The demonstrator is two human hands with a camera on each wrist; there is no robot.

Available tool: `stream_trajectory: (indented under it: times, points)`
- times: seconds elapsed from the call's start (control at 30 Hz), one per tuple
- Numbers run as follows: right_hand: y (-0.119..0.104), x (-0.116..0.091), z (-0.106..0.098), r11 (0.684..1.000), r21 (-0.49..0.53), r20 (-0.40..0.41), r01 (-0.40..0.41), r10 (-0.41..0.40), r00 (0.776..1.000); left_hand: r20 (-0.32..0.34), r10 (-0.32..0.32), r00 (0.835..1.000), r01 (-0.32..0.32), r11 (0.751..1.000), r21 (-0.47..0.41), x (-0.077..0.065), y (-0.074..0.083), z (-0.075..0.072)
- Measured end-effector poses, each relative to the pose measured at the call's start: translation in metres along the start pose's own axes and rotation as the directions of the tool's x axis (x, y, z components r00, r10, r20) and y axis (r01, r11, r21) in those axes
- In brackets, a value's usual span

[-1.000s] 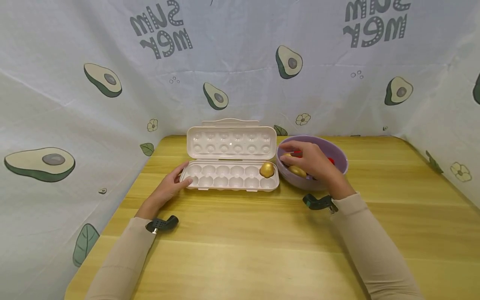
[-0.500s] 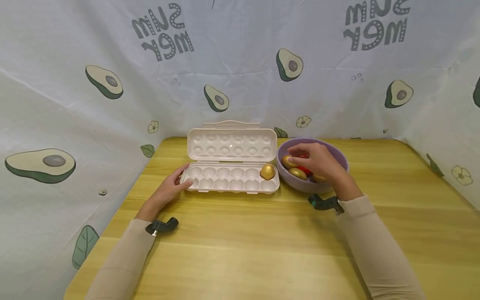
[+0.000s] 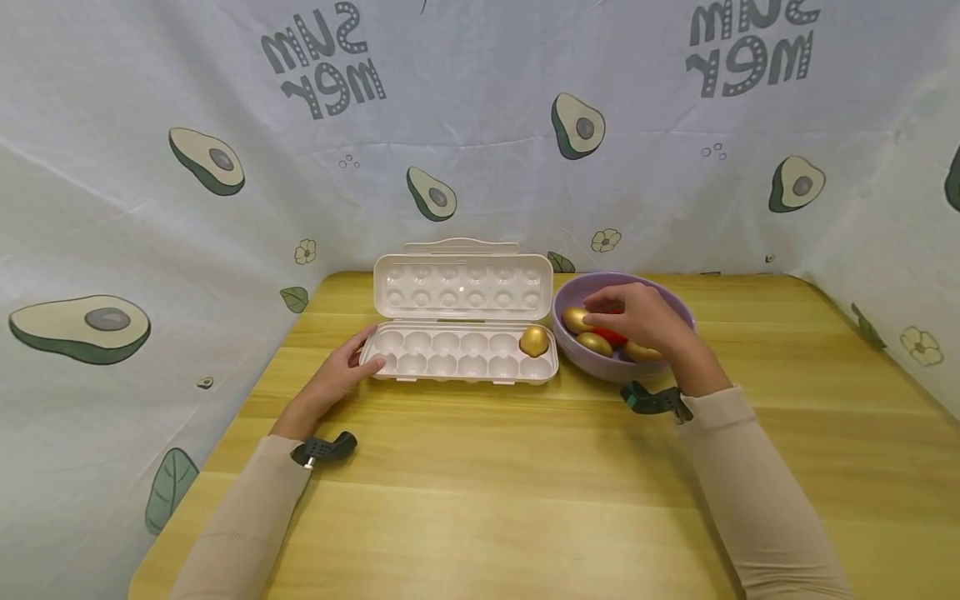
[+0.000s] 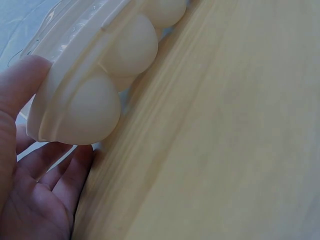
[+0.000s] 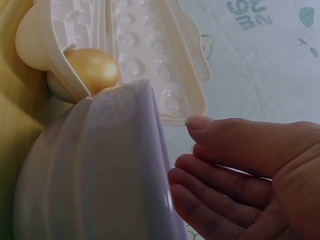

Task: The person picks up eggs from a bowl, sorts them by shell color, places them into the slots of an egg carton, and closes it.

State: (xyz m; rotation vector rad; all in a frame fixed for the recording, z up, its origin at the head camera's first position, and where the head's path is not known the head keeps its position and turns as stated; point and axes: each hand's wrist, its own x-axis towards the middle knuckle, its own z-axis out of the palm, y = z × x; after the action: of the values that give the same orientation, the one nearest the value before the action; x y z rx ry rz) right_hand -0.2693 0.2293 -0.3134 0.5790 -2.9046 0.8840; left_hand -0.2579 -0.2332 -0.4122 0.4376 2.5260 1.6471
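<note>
An open cream egg carton (image 3: pixel 459 367) stands in the middle, its clear-looking lid (image 3: pixel 463 287) tipped back. One gold egg (image 3: pixel 534 341) sits in its back right cup. My left hand (image 3: pixel 337 375) holds the carton's left end; in the left wrist view the thumb (image 4: pixel 25 80) lies on the rim and the fingers are at the end wall. Over the purple bowl (image 3: pixel 678 308) hovers my right hand (image 3: pixel 637 317), fingers loosely bent, nothing seen between them. Inside the bowl lie gold eggs (image 3: pixel 593 344) and a red thing (image 3: pixel 611 336), partly hidden by that hand.
The bowl stands right beside the carton's right end. Both are near the back of the wooden table (image 3: pixel 465 492), before a hanging cloth (image 3: pixel 495 125) printed with avocados. Wrist mounts (image 3: pixel 648 398) sit at both cuffs.
My right hand has moved right over the bowl, away from the carton, uncovering the gold eggs on its left side and the red thing. The left hand stays on the carton.
</note>
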Motion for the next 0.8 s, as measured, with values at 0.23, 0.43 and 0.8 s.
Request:
stream_trajectory:
  times: [0.23,0.43,0.8]
  points:
    - [0.0042,0.0003,-0.0014,1.0,-0.007,0.012,-0.018,0.018,1.0,0.005,0.005,1.0,-0.005,1.0,0.009,0.0004,0.0002,-0.0006]
    - [0.0044,-0.0015,-0.0031,1.0,-0.022,0.063,-0.009,0.01,0.998,0.001,0.0,1.0,0.0,1.0,0.002,0.0005,0.0003,-0.0001]
    - [0.0068,-0.005,-0.0031,0.999,-0.021,0.133,-0.036,0.038,0.99,-0.009,-0.001,1.0,0.001,1.0,0.014,-0.0013,0.0035,0.001]
